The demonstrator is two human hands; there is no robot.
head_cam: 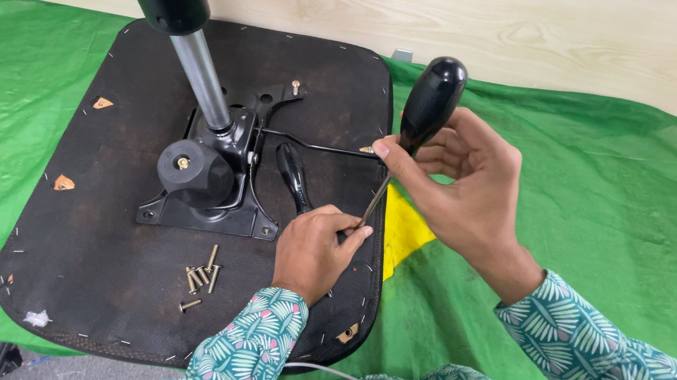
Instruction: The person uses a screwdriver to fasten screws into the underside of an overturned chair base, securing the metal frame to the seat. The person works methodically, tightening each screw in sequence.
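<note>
Hands [388, 215]: two; screwdriver [424, 114]: one.

1. I see the seat base [115, 273] lying on the cloth [618, 212] over the bench.
2. The bracket [210, 190] sits mid-base, the post [197, 64] rising from it.
3. Screws [201, 278] lie before the bracket.
4. The lever [293, 177] lies right of it.

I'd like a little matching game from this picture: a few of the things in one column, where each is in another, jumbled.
Things:
1. screwdriver
2. loose screws
3. metal mounting plate
4. green cloth

Places:
A. spread over the table beneath everything
B. lying in a small heap on the black seat underside
C. held by the right hand, tip steadied by the left hand
D. at the foot of the chrome column

Pairs: 1-C, 2-B, 3-D, 4-A
</note>
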